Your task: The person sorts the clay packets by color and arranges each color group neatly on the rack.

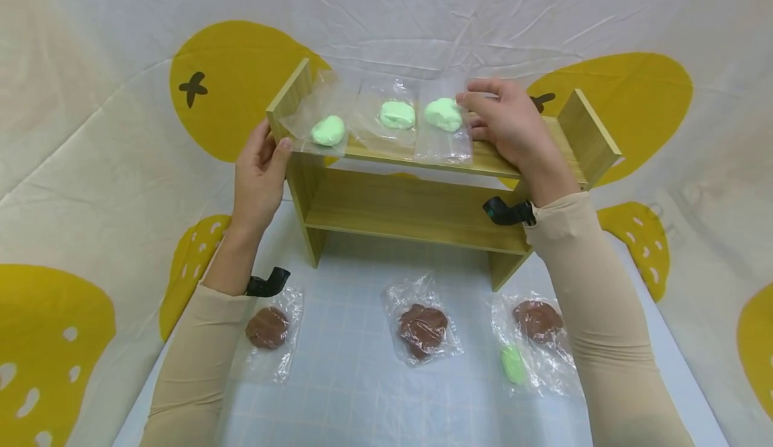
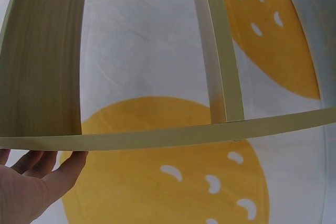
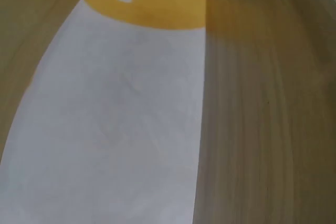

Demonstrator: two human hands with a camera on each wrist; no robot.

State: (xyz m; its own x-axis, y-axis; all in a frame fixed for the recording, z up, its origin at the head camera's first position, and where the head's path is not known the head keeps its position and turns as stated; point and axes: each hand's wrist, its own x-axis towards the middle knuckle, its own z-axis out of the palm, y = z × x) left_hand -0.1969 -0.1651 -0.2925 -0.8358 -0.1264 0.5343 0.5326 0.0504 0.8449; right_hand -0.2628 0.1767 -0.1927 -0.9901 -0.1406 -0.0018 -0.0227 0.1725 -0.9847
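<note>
A wooden shelf point(image 1: 417, 209) stands at the back. Along its top board lie three lumps of pale green clay in clear plastic bags: a left lump point(image 1: 328, 131), a middle lump point(image 1: 397, 115) and a right lump point(image 1: 443, 115). Reaching over the top board, my right hand point(image 1: 510, 118) has bent fingers, their tips at the right lump's bag; I cannot tell whether they pinch it. My left hand point(image 1: 261, 175) touches the outer face of the shelf's left side panel point(image 2: 157, 136) with its fingertips. The right wrist view shows only shelf boards point(image 3: 252, 119) and cloth.
On the pale blue tabletop point(image 1: 344, 366) in front lie bagged brown clay discs: a left disc point(image 1: 268, 327), a middle disc point(image 1: 423, 329) and a right disc point(image 1: 539, 320). Beside the right disc is another green lump point(image 1: 512, 364). A white cloth point(image 1: 121, 98) with yellow shapes hangs behind.
</note>
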